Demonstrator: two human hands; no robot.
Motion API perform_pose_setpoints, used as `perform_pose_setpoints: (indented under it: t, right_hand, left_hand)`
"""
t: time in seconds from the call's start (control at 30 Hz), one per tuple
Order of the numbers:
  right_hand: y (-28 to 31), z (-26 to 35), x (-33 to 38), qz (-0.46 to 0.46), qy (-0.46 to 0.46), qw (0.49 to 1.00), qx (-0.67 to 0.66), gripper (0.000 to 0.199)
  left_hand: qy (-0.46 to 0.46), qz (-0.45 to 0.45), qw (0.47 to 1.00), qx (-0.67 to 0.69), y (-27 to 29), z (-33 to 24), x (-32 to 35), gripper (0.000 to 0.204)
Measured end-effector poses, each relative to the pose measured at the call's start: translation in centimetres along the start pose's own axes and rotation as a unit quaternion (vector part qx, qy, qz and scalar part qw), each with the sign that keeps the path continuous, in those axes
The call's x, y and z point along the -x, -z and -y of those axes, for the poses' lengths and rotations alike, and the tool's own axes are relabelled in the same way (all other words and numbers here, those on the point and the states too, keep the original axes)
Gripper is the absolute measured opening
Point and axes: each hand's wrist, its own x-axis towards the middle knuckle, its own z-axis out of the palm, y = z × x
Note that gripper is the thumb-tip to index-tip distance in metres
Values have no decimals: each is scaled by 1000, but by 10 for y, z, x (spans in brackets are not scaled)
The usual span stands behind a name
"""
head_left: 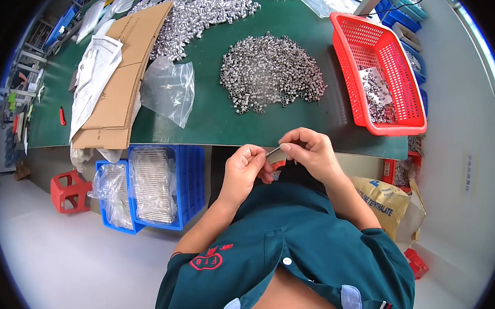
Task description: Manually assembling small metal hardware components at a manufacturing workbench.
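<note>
Left hand [245, 168]: curled shut at the near edge of the table, fingertips pinching one end of a small metal piece.
Right hand [309, 150]: closed, thumb and fingers pinched on the other end of the same piece; both hands meet in front of the person's chest.
Small metal piece [273, 151]: thin, silvery, held between the two hands just below the table edge; its exact shape is too small to tell.
Table [216, 113]: green top, running across the upper half of the view.
Central heap of metal parts [271, 72]: small shiny cylinders, loose on the table, straight ahead of the hands.
Far heap of metal parts [210, 10]: larger spread, near the far edge.
Red basket [395, 120]: perforated plastic, at the right end of the table, with a bag of small metal parts inside.
Clear plastic bag [170, 89]: crumpled, left of the central heap.
Cardboard sheet [123, 75]: flattened, on the left, white papers lying on it.
Blue crates [192, 185]: on the floor under the table's left side, holding bagged rods.
Red stool [69, 190]: on the floor, left of the crates.
</note>
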Motion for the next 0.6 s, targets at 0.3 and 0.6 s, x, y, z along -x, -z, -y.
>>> perform_pose_setpoints:
  t: [0.3, 0.6]
  right_hand:
    - [-2, 18, 7, -10, 138, 967, 213, 7]
    - [-9, 9, 8, 54, 168, 961, 215, 12]
  left_hand:
    - [25, 20, 999, -6, 3, -2, 4, 16]
    - [-9, 31, 999, -16, -3, -10, 6, 14]
